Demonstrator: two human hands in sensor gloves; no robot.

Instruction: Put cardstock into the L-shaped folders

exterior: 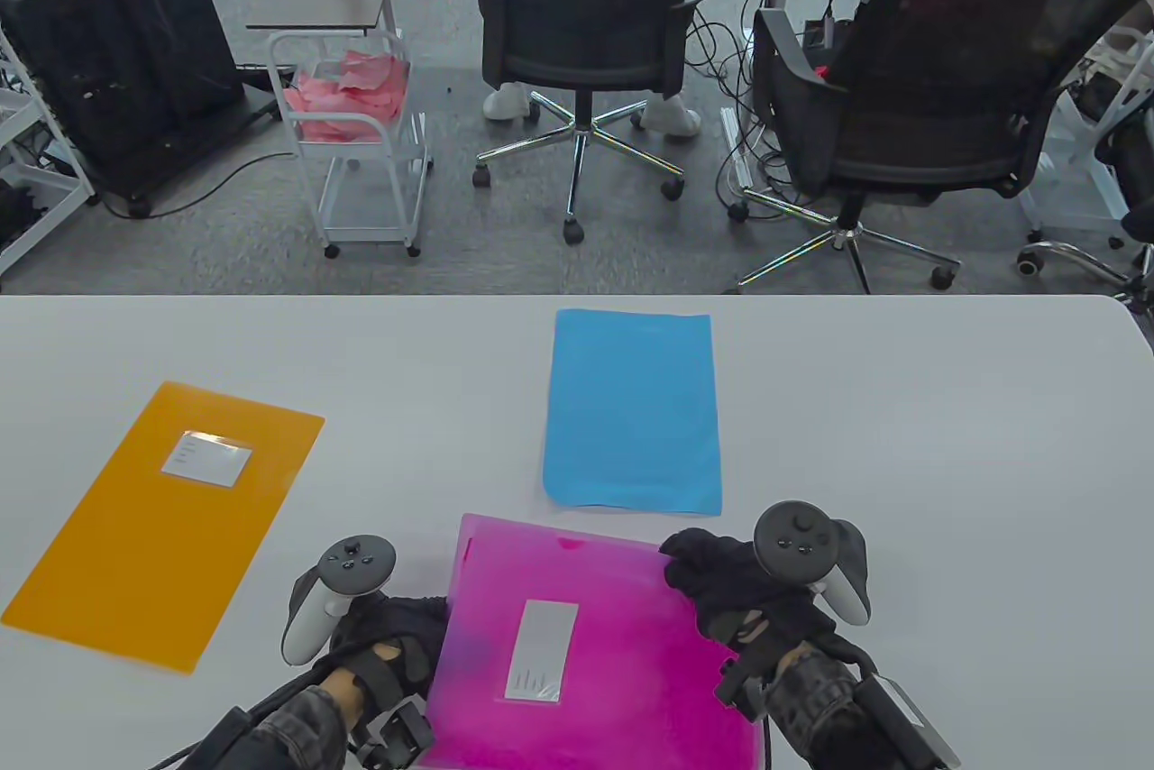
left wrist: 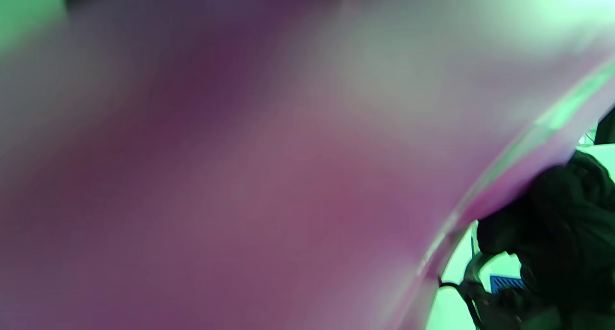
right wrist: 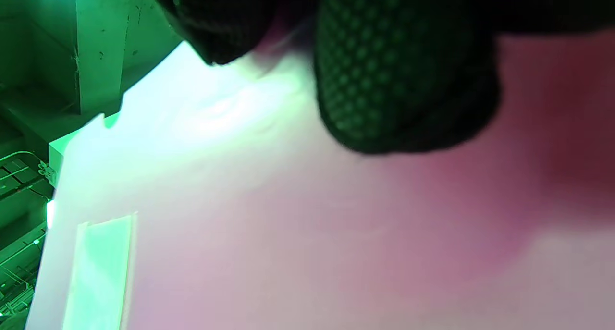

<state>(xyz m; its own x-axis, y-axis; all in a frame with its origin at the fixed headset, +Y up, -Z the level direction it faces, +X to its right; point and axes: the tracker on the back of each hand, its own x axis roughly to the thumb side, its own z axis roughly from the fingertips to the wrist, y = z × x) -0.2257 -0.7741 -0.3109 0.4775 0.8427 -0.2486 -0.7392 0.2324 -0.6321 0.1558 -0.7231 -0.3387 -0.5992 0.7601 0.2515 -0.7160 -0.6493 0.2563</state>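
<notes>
A magenta L-shaped folder [exterior: 586, 644] with a white label sits at the near middle of the table, held between both hands. My left hand [exterior: 397, 635] grips its left edge. My right hand [exterior: 721, 585] grips its far right corner. The folder fills the left wrist view [left wrist: 269, 190] and the right wrist view [right wrist: 336, 234], where my gloved fingers [right wrist: 403, 75] press on its surface. A blue cardstock sheet [exterior: 631, 409] lies flat just beyond the folder. An orange folder [exterior: 171, 517] with a label lies at the left.
The grey table [exterior: 947, 445] ends at a far edge with a rounded right corner. Beyond it stand two black office chairs [exterior: 586, 4] and a white cart [exterior: 361, 130] holding pink sheets.
</notes>
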